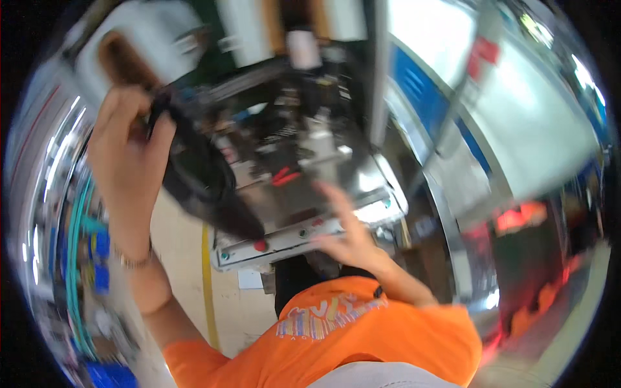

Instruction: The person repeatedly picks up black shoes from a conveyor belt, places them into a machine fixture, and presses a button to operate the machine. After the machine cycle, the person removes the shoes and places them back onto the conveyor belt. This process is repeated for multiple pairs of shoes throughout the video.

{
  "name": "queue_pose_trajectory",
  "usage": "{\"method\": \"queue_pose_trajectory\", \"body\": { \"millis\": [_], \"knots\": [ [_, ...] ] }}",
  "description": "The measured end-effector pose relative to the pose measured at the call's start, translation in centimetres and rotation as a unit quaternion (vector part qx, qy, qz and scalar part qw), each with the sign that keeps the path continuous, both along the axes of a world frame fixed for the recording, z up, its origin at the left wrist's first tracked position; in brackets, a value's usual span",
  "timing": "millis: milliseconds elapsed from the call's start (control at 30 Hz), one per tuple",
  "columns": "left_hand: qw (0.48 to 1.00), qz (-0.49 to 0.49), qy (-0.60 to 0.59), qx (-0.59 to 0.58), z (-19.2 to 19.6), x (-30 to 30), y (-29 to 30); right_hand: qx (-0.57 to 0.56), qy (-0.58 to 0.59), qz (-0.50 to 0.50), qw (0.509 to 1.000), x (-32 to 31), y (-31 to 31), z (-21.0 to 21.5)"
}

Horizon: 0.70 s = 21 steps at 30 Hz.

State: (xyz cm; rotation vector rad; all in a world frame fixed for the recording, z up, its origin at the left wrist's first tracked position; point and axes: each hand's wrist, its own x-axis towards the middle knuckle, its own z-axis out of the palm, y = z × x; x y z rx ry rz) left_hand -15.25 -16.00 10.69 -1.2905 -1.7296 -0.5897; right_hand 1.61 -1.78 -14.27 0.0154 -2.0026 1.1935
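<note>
My left hand [126, 145] is raised at the left and pinches one end of a black shoe [200, 165]. The shoe hangs at a slant, its opening partly visible and its far end pointing down to the right, in front of a machine [359, 171] with a metal bed. My right hand [352, 239] is over the machine's white front panel [284, 242], fingers stretched and apart, with nothing in it. Motion blurs both hands and the shoe. A small red part [284, 176] shows on the machine bed.
Red and green buttons [260, 246] line the front panel. A brown elongated object [123, 58] lies behind my left hand. At the right stands a pale cabinet [530, 123], with red-lit equipment [524, 246] below it. Blue bins [100, 258] are at the left. A yellow line [207, 291] crosses the floor.
</note>
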Motion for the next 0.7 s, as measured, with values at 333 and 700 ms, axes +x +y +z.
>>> {"method": "queue_pose_trajectory", "body": {
  "millis": [333,700],
  "knots": [
    [0.912,-0.335,-0.101,-0.212,-8.2,17.4,16.4,-0.41,0.14,-0.151,0.889,6.8,1.0,-2.7],
    [0.644,-0.385,-0.475,-0.459,-20.8,13.1,18.6,-0.502,0.197,-0.39,0.746,39.6,8.6,-13.9]
  ]
}}
